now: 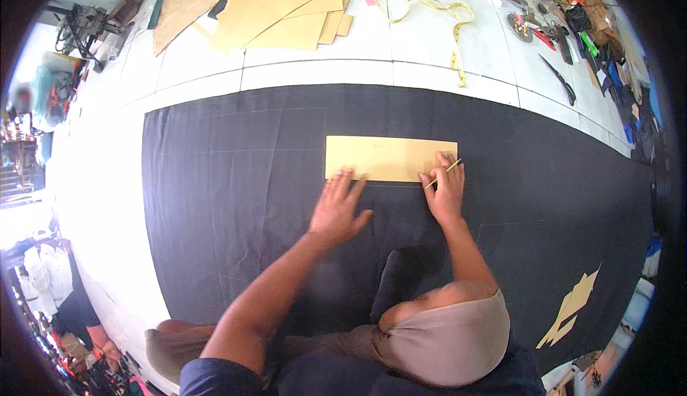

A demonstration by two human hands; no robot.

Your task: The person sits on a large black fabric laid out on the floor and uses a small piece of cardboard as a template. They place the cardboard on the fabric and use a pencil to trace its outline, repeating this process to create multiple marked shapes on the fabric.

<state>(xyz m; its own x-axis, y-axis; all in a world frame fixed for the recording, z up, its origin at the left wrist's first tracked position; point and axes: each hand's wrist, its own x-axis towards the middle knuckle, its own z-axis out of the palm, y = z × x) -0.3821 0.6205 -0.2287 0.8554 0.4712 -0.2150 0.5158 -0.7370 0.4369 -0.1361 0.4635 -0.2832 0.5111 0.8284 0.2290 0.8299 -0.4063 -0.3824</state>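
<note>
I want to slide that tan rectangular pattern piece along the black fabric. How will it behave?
The tan pattern piece lies flat with straight edges, so probably stiffish card. It looks thin and light, likely to shift easily; the left hand presses its lower edge on the black fabric.

Bright, even daylight, strongest at the left edge, where the floor [86, 203] washes out to white glare. Shadows are soft under the hands on the black cloth [236, 203]. Fisheye bending curves straight lines; the dark rim corners look blurred, perhaps out of focus.
</note>
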